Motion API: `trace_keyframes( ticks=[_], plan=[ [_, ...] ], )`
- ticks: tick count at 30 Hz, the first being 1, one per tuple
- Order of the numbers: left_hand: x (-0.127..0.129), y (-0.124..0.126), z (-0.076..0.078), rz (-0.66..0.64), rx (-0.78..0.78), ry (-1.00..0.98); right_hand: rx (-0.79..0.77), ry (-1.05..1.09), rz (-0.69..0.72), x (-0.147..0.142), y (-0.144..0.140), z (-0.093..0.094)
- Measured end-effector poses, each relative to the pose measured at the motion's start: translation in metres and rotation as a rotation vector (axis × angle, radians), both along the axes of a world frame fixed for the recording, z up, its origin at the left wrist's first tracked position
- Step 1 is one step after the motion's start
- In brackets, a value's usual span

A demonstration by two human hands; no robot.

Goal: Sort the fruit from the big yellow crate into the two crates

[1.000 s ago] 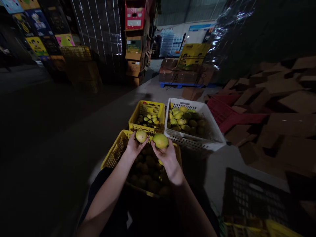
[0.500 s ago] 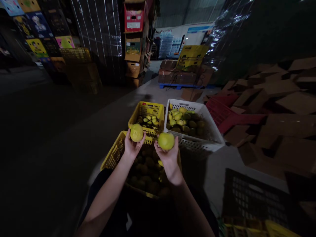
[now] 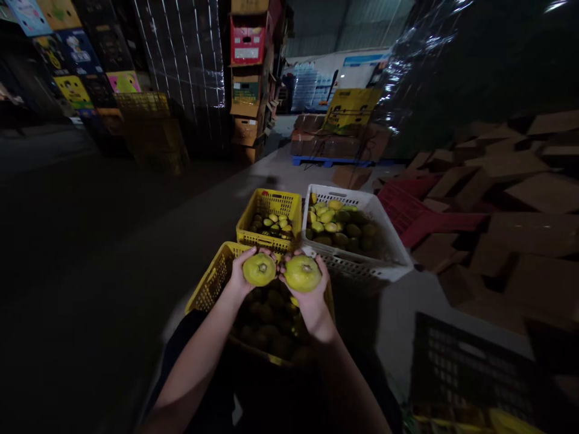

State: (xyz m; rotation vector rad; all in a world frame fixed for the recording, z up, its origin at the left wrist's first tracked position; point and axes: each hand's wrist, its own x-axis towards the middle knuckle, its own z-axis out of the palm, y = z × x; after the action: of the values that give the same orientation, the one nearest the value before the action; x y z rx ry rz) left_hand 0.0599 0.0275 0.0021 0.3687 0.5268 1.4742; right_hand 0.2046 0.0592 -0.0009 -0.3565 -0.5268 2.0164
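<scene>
My left hand (image 3: pixel 240 278) is wrapped round a yellow-green papaya (image 3: pixel 259 269), its stem end turned towards me. In my right hand (image 3: pixel 312 296) lies a slightly larger, paler papaya (image 3: pixel 303 273), also stem end up. The two fruits are side by side with a small gap, and fingertips show between them. Both are held above a yellow crate (image 3: pixel 208 283) in front of me, which holds several dark, shaded fruits (image 3: pixel 269 313). Part of that crate is hidden by my hands and forearms.
Beyond stand a smaller yellow crate (image 3: pixel 244 224) and a white crate (image 3: pixel 384 232), each with several green-yellow fruits. Red plastic crates (image 3: pixel 407 205) and heaped flattened cardboard (image 3: pixel 534 241) lie to the right. A dark crate (image 3: pixel 470 355) is at lower right. Stacked cartons (image 3: pixel 246 90) rise behind.
Both papayas have come lower and closer together, the left one moving right. They are turned so that their stem ends now face me.
</scene>
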Motion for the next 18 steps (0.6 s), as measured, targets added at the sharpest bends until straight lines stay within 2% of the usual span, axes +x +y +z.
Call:
trace_keyframes(
  ticks=[5,10,14,18],
  plan=[
    [0.001,0.0,0.0,-0.005,0.011,-0.08,-0.055,-0.027,-0.012,-0.001,-0.003,0.005],
    [0.001,0.002,0.005,0.109,-0.174,-0.347,-0.221,0.104,-0.139,-0.005,0.0,0.002],
    [0.003,0.01,-0.005,0.206,-0.244,-0.406,-0.352,0.17,-0.258,-0.007,0.007,-0.006],
    [0.01,0.015,-0.013,0.205,-0.281,-0.418,-0.431,0.164,-0.279,-0.006,0.011,-0.012]
  ],
)
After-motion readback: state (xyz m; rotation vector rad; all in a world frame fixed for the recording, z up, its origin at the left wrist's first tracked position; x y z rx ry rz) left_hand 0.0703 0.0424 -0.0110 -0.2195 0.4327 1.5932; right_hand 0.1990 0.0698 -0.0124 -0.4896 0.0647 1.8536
